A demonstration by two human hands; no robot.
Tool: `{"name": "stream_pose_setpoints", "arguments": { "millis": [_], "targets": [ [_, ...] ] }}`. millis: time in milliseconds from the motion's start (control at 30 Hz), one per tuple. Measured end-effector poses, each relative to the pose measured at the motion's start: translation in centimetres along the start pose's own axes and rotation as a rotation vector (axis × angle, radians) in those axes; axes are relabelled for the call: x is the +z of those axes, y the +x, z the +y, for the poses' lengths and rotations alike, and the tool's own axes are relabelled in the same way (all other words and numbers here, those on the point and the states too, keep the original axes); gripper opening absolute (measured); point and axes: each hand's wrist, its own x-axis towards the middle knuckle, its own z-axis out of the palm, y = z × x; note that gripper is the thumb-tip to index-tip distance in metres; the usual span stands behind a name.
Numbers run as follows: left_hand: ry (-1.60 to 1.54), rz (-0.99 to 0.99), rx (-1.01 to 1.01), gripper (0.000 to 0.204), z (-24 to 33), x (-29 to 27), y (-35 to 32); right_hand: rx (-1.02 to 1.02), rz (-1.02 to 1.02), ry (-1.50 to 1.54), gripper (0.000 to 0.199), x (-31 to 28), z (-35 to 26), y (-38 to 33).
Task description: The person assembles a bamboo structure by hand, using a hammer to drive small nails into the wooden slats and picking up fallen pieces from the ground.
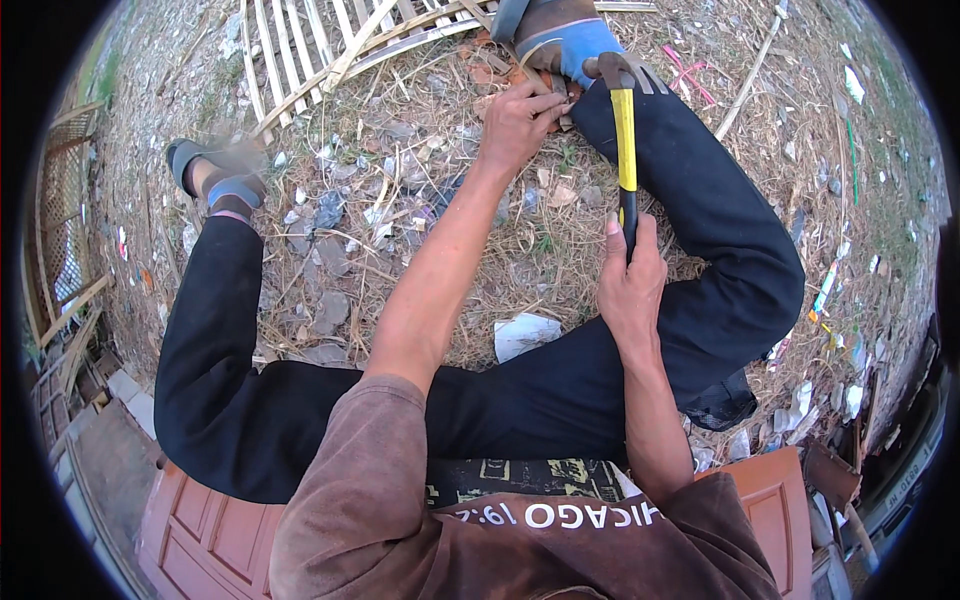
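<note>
My right hand (632, 275) is wrapped round the black grip of a hammer (625, 130) with a yellow and black handle. The hammer's dark metal head (612, 70) is raised near my right knee and foot. Farther forward, my left hand (520, 120) is pinched closed low over the ground, beside a small piece of wood (560, 88) and some reddish broken brick (490, 72). What its fingertips hold is too small to make out. Just beyond them is my right foot (560, 40), in a blue and brown sock.
A frame of pale wooden slats (300, 50) lies at the far left. Dry grass and rubble (330, 255) cover the ground, with a white shard (527, 335) near my thigh. My left foot (215, 180) rests to the left. Reddish-brown panelled wood (215, 530) is beneath me.
</note>
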Motion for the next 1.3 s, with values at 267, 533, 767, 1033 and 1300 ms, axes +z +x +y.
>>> {"name": "stream_pose_setpoints", "arguments": {
  "millis": [267, 533, 767, 1033, 1300],
  "targets": [
    [0.024, -0.024, 0.027, 0.013, -0.4, 0.1, -0.1, -0.022, -0.021, 0.013, 0.014, -0.1, -0.1, -0.6],
    [0.012, -0.047, 0.002, 0.013, -0.3, 0.1, -0.2, -0.036, 0.029, 0.032, 0.014, 0.2, 0.9, -0.5],
    [0.029, -0.025, 0.001, 0.014, 0.1, 0.0, -0.2, -0.005, -0.061, -0.112, 0.017, 0.4, 1.3, -0.2],
    [0.062, -0.013, 0.025, 0.015, 0.1, -0.2, -0.4, 0.019, 0.078, 0.107, 0.021, 0.1, 0.4, -0.7],
    [0.079, 0.015, 0.118, 0.012, -0.1, -0.1, -0.1, -0.009, 0.064, 0.054, 0.018, 0.1, 0.2, -0.3]
  ]
}}
